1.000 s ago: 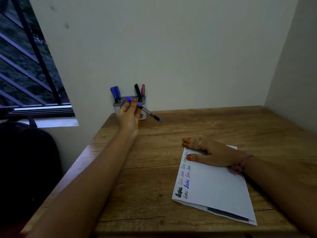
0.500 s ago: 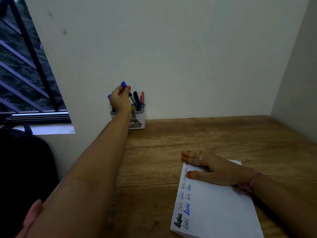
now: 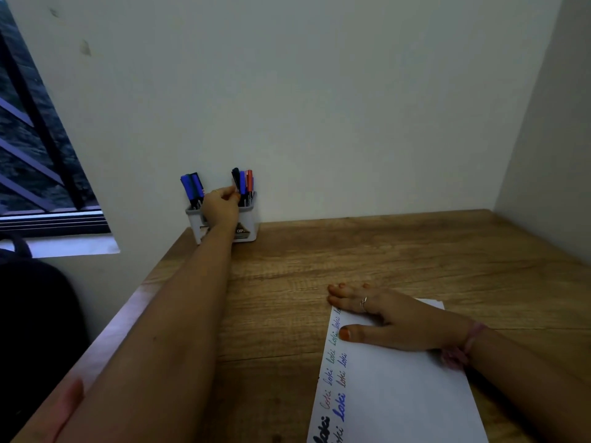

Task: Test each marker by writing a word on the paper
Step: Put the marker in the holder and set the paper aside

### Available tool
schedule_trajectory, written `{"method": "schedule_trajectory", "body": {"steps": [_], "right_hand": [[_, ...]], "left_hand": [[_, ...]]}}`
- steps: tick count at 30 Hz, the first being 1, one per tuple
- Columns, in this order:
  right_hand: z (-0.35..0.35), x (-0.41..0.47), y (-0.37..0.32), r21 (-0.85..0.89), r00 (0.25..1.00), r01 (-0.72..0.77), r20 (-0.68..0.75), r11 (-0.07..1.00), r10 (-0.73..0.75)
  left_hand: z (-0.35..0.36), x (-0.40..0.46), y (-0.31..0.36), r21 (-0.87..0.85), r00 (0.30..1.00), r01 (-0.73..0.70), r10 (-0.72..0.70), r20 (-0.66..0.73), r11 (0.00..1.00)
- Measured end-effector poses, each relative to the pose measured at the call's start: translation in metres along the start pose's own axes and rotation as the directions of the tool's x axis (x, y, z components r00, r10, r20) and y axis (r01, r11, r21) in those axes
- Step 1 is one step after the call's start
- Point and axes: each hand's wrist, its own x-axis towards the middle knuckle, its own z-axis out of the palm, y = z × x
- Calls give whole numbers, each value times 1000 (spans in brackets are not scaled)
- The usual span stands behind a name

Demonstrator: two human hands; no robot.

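A: What is different now, compared with one second ago?

B: The biggest change is the left arm. One second ago the left hand (image 3: 220, 204) held a blue marker above the counter (image 3: 351, 251), slanted, with its tip toward the right. Half a second ago it lifted that marker over the holder (image 3: 224, 227). Now this marker stands in the right group of markers (image 3: 244, 187), and the fingertips (image 3: 235, 196) are still at that group.

A: So is the grip of the left hand released?

B: I cannot tell. The fingers are curled close to the black and blue markers, but whether they pinch one is too small to see. The right hand (image 3: 387, 318) did not change: it lies flat, with straight fingers, on the upper left part of the paper (image 3: 399, 394) and keeps it in place.

A: What does this mean for the task?

B: In my judgement one test is finished, because the marker went back. The hand is probably choosing the next marker from the same group. Several words stand already along the left edge of the paper, in black, blue, red and green.

A: How do the markers point?

B: Their long axis is nearly upright, with the caps upward. The left pair of blue markers (image 3: 192, 188) leans a little to the left. The holder stands at the far left corner of the counter, just beside the wall, well apart from the paper.
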Motion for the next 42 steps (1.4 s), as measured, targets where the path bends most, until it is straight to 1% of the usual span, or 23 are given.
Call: {"method": "schedule_trajectory", "body": {"steps": [4, 6, 8, 10, 12, 13, 14, 15, 17, 19, 20, 21, 22, 23, 24, 25, 27, 29, 32, 34, 37, 39, 42], "right_hand": [[0, 0, 1, -20, 1000, -8, 0, 1000, 8], [1, 0, 2, -7, 1000, -7, -9, 1000, 7], [1, 1, 1, -4, 1000, -12, -14, 1000, 12], [1, 0, 0, -9, 1000, -24, -14, 1000, 24], [1, -2, -4, -10, 999, -27, -21, 1000, 27], [0, -2, -7, -5, 999, -30, -26, 1000, 30], [-1, -3, -9, 4, 999, -41, -32, 999, 41], [-1, -4, -11, 10, 998, -58, -36, 998, 58], [0, -5, -14, -16, 992, -117, -55, 993, 116], [0, -5, -15, -74, 974, -211, -100, 975, 203], [1, -6, -16, -104, 960, -261, -130, 960, 248], [2, -6, -18, -127, 944, -311, -160, 942, 290], [3, -7, -21, -139, 925, -359, -190, 923, 331], [4, -8, -24, -144, 906, -399, -218, 906, 364], [5, -8, -26, -145, 890, -424, -248, 894, 381], [7, -8, -30, -145, 877, -444, -273, 884, 396], [11, -10, -37, -134, 848, -491, -300, 861, 438], [10, -15, -43, -139, 824, -518, -345, 844, 449], [6, -33, -48, -51, 766, -518, -471, 854, 436], [9, -46, -49, 17, 745, -547, -448, 837, 495], [23, -56, -52, -100, 763, -621, -304, 777, 571], [27, -56, -54, -132, 764, -628, -295, 767, 574], [28, -56, -59, -110, 756, -626, -324, 772, 568]], "left_hand": [[-7, -4, -5, -44, 1000, -10, 10, -1, 999], [-12, -12, -4, -55, 999, -49, 50, 4, 997], [-17, -26, -2, -22, 991, -136, 136, -10, 990], [-21, -43, 1, 55, 967, -250, 252, -26, 967], [-28, -68, 9, 86, 932, -362, 359, 45, 928], [-33, -82, 13, 72, 908, -410, 399, 126, 909], [-39, -96, 17, 50, 873, -452, 429, 232, 891], [-47, -110, 22, 34, 820, -495, 455, 348, 868], [-66, -135, 31, 47, 675, -580, 447, 587, 813], [-86, -159, 42, 112, 523, -630, 314, 792, 769], [-97, -172, 46, 152, 455, -661, 232, 860, 735], [-106, -185, 48, 183, 401, -688, 158, 902, 702], [-114, -197, 47, 204, 363, -700, 95, 927, 685], [-122, -209, 45, 222, 342, -689, 39, 939, 690], [-127, -219, 42, 243, 338, -664, -6, 941, 707], [-132, -230, 40, 267, 351, -637, -36, 936, 723], [-138, -245, 37, 330, 417, -596, -69, 906, 732], [-142, -255, 37, 368, 486, -575, -56, 872, 731], [-146, -263, 39, 377, 533, -544, -38, 845, 750], [-146, -264, 40, 382, 561, -489, -52, 826, 784], [-147, -265, 41, 383, 589, -435, -64, 806, 815], [-148, -267, 41, 384, 601, -408, -73, 796, 829], [-148, -269, 41, 394, 613, -400, -78, 787, 827]]}}
